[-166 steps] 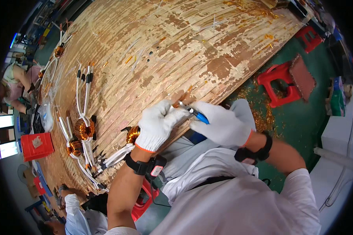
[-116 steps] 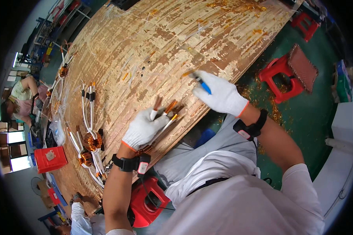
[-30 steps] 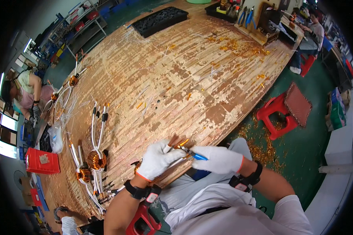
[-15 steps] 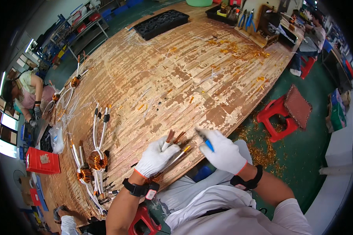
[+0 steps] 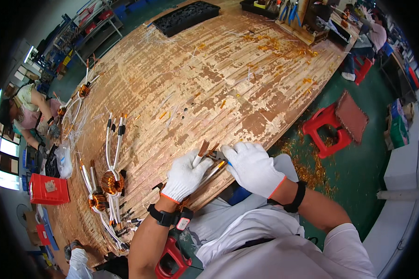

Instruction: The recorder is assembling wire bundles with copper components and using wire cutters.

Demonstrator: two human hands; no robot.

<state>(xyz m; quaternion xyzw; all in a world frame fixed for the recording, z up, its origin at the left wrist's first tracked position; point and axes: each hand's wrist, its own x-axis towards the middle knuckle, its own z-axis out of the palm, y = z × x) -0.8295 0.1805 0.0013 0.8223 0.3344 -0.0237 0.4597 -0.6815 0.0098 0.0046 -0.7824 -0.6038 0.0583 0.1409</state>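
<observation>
My left hand [image 5: 186,176], in a white glove, grips a bundle of stiff copper and white wire leads [image 5: 203,152] that fan up from its fist at the near edge of the worn wooden workbench [image 5: 181,79]. My right hand [image 5: 251,167], also gloved, closes on a small blue-handled tool [image 5: 226,162] pressed against the tips of those leads. Both hands touch over the bench edge. Finished copper coils with long white leads [image 5: 109,181] lie to the left of my left hand.
A black tray [image 5: 186,16] lies at the bench's far end. A red bin [image 5: 49,190] sits far left. Red stools [image 5: 323,130] stand on the green floor to the right. Another person [image 5: 30,109] works at the left; tools and another person [image 5: 372,30] are far right.
My right hand has come back down onto the lead tips held by my left hand, after being drawn apart to the right half a second ago.
</observation>
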